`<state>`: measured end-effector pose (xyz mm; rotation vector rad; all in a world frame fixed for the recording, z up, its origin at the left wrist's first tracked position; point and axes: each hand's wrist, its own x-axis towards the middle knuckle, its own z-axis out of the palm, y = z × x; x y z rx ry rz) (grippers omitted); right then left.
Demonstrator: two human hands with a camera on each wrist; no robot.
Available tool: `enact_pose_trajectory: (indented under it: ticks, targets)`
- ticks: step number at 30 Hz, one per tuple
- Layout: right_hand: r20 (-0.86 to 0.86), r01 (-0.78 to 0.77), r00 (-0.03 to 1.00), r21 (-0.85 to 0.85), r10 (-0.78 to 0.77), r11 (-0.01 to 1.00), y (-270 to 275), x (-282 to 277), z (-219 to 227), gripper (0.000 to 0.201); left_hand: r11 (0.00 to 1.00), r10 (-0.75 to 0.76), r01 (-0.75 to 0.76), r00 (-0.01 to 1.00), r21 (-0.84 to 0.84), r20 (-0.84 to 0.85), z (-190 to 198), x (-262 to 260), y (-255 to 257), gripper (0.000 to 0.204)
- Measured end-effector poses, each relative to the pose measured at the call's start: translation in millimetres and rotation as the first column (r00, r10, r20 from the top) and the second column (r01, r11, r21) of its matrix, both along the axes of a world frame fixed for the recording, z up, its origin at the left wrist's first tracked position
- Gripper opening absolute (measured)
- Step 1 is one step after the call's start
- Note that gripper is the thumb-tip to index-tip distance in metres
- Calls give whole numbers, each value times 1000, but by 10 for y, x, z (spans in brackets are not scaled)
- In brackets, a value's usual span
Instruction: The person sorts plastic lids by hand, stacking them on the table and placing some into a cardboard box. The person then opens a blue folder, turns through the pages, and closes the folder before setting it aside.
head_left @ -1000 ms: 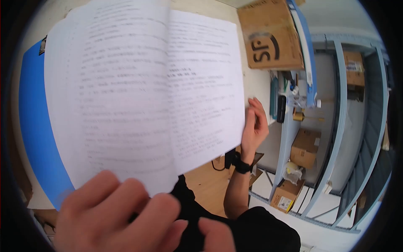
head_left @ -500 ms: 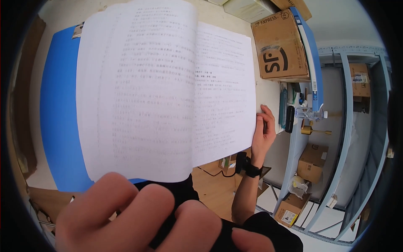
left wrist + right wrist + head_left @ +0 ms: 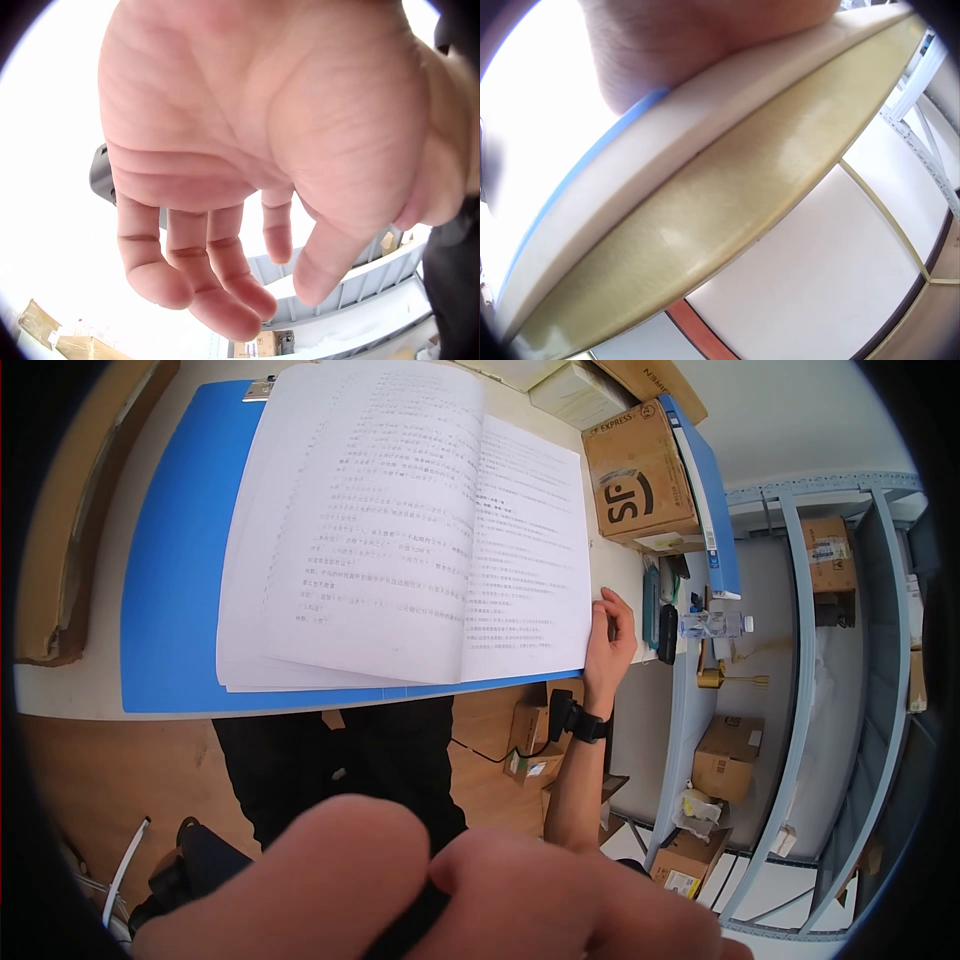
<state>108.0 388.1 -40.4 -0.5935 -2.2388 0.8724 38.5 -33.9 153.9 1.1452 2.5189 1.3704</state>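
A thick stack of printed pages (image 3: 370, 540) lies open on a blue clip folder (image 3: 170, 630) with a metal clip (image 3: 258, 390) at its top. My right hand (image 3: 610, 640) rests at the right edge of the pages, fingers loosely bent and holding nothing. In the right wrist view, the heel of that hand sits on the table edge (image 3: 645, 142) beside a blue strip of the folder. My left hand (image 3: 560, 890) is raised close to the head camera, large and blurred. Its palm and relaxed fingers (image 3: 221, 307) show in the left wrist view, with nothing in them.
A cardboard box (image 3: 640, 475) and an upright blue binder (image 3: 700, 500) stand at the table's back right. Near them are a black case (image 3: 668, 632) and a clear plastic bottle (image 3: 712, 624). Brown cardboard (image 3: 95, 510) lies on the left. Grey metal shelving (image 3: 810, 690) stands beyond the right.
The lifted left-hand pages have settled lower, baring more of the folder's bottom edge. My left hand has moved right across the bottom of the head view. The right hand stays by the pages.
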Motion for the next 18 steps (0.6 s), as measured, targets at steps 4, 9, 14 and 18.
enact_pose_trajectory:
  ticks: [4,9,14,18]
  targets:
    - [9,1,1000,-1,-1,1000,-34,0,25,11,999,-14,15,999,46,-29,15,-86,91,16]
    - [27,16,1000,31,-16,999,-40,7,17,10,994,-13,16,999,106,-32,9,-163,187,22]
    - [5,14,1000,11,-14,1000,-43,3,16,9,985,-9,16,999,170,-42,23,-215,260,29]
    - [2,22,1000,5,-22,1000,-76,-6,51,8,974,9,3,999,225,-54,54,-236,286,36]
